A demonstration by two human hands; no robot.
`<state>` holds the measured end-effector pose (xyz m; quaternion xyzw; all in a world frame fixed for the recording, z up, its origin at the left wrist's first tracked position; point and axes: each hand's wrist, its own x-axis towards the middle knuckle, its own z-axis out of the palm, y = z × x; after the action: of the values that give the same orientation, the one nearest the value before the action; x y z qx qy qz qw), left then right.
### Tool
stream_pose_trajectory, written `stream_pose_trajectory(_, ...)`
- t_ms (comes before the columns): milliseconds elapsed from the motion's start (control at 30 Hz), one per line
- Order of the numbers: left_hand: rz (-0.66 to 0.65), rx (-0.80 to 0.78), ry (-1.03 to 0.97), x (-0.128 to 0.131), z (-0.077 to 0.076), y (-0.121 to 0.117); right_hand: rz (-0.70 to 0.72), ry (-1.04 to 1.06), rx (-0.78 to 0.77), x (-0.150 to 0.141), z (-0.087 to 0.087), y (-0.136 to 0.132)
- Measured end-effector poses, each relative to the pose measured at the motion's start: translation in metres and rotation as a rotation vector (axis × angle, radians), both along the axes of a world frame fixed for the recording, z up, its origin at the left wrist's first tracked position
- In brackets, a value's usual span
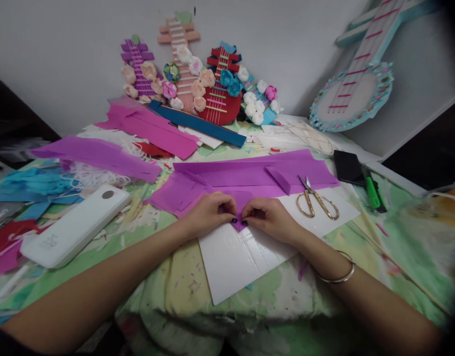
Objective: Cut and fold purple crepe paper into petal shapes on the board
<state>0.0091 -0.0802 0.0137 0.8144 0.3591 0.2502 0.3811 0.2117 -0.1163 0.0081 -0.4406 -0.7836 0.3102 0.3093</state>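
Between both hands is a small piece of purple paper [243,200], its lower tip pointing toward me. My left hand [214,210] pinches its left edge between thumb and finger. On the other edge, my right hand [270,215] holds it in the same kind of pinch. Beneath the hands lies a white board [235,267] with shiny strips on its surface. A larger purple sheet [242,173] with folded and cut parts rests behind the hands. Gold-handled scissors [314,198] lie with blades parted on the board, to the right of my right hand.
A white power bank [77,225] lies at left, near white string [97,168] and blue paper [34,183]. A green utility knife [372,190] and a black phone [348,167] sit at right. Decorated paper instruments [222,101] lean on the wall behind pink paper [149,126].
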Motion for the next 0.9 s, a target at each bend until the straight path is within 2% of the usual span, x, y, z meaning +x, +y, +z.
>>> stream_pose_trajectory(400,-0.015,0.004,-0.016,-0.0011,-0.0029,0.0005,0.074,-0.068,0.081,0.0001,0.0041,0.0013)
stream_pose_trajectory(700,-0.142,0.243,0.047,0.0007,0.0016,-0.0003,0.084,-0.119,0.107,-0.0004,0.0055,-0.0008)
stream_pose_trajectory(900,-0.151,0.216,0.147,0.0012,0.0051,-0.0033,0.077,-0.123,0.109,-0.001,0.0053,-0.0011)
